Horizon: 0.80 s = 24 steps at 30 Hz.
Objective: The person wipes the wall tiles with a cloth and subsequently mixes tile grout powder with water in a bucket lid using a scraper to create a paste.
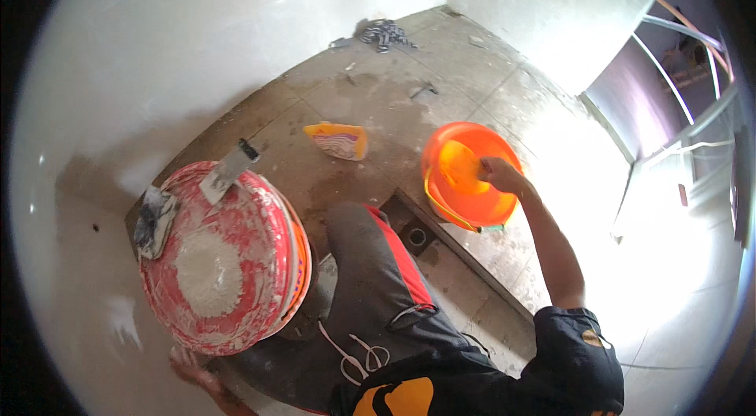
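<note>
My right hand point(496, 175) reaches into an orange bucket point(490, 138) and is closed on an orange-yellow piece point(460, 167), which looks like a scoop. That piece is inside the bucket, and its exact shape is hard to make out. At the lower left, my left hand point(189, 369) is low beside a large red-topped bucket point(260, 321); its fingers look stretched out and hold nothing visible. On that bucket's red, powder-smeared top lies a round patch of pale powder point(208, 273). A putty knife point(224, 177) and a dusty black-and-white block point(156, 221) rest near its rim.
Ahead of my knee, a yellow-orange packet point(339, 140) lies on the tiled floor. A floor drain point(416, 237) sits in a recessed channel beside my leg. A striped cloth point(386, 35) lies near the pale wall point(181, 30). Metal poles point(681, 31) stand beyond the opening at the right.
</note>
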### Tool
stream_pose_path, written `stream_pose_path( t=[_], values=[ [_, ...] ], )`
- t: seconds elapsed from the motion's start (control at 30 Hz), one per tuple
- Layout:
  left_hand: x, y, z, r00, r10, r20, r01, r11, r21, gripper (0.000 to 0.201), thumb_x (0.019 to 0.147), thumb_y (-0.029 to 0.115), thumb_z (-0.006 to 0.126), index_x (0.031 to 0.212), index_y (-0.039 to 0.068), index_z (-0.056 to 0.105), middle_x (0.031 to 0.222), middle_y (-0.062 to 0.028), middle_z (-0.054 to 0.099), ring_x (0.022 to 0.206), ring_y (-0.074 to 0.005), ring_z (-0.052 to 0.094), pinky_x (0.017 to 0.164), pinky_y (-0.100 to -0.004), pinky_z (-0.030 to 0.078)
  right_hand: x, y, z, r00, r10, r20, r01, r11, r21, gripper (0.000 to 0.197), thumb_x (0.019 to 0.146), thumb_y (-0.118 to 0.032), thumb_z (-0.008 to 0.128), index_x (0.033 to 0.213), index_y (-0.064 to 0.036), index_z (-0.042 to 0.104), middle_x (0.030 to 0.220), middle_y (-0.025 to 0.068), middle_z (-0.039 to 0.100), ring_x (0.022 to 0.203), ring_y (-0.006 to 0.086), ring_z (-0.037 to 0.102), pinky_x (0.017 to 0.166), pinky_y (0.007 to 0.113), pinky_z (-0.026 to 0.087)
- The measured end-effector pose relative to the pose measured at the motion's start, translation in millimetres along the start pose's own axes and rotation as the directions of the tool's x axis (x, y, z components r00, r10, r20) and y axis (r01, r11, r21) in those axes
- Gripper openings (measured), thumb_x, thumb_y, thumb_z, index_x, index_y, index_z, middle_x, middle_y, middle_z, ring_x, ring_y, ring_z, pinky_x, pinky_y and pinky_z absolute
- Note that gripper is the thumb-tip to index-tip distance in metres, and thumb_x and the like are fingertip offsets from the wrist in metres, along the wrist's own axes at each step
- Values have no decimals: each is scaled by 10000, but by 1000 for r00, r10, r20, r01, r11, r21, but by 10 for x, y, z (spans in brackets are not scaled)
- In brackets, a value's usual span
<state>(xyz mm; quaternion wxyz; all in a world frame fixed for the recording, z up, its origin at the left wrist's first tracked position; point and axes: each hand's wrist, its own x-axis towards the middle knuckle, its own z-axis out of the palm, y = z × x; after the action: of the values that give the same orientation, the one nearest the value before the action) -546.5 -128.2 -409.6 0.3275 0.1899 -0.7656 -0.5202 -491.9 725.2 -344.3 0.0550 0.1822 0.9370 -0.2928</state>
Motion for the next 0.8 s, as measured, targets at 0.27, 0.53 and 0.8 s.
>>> stream_pose_path(
  t=[0.27,0.53,0.8],
  values=[
    [40,1355,-353,920,201,-335,-286,931,-226,599,945,438,396,1313,-34,415,1293,-224,464,1204,-351,475,944,-478,446,-573,-82,-145,958,-224,-178,183,957,-224,311,717,47,512,970,-94,625,859,119,650,862,284,632,713,402,497],
    [-1395,2547,836,738,674,14,-582,647,-493,582,931,468,391,1295,17,442,1266,-203,475,1145,-345,514,914,-483,478,-1073,-20,358,801,-445,-401,213,837,-504,295,678,14,561,945,-93,626,816,50,620,848,221,608,790,367,456],
    [-2549,3659,2519,230,198,953,632,714,-301,500,887,81,593,1306,-16,338,1171,-196,511,988,-224,573,861,-335,492,-1095,-693,-134,702,-603,-379,387,770,-507,288,631,23,558,886,-66,659,776,62,620,803,242,601,767,370,462]
  ],
)
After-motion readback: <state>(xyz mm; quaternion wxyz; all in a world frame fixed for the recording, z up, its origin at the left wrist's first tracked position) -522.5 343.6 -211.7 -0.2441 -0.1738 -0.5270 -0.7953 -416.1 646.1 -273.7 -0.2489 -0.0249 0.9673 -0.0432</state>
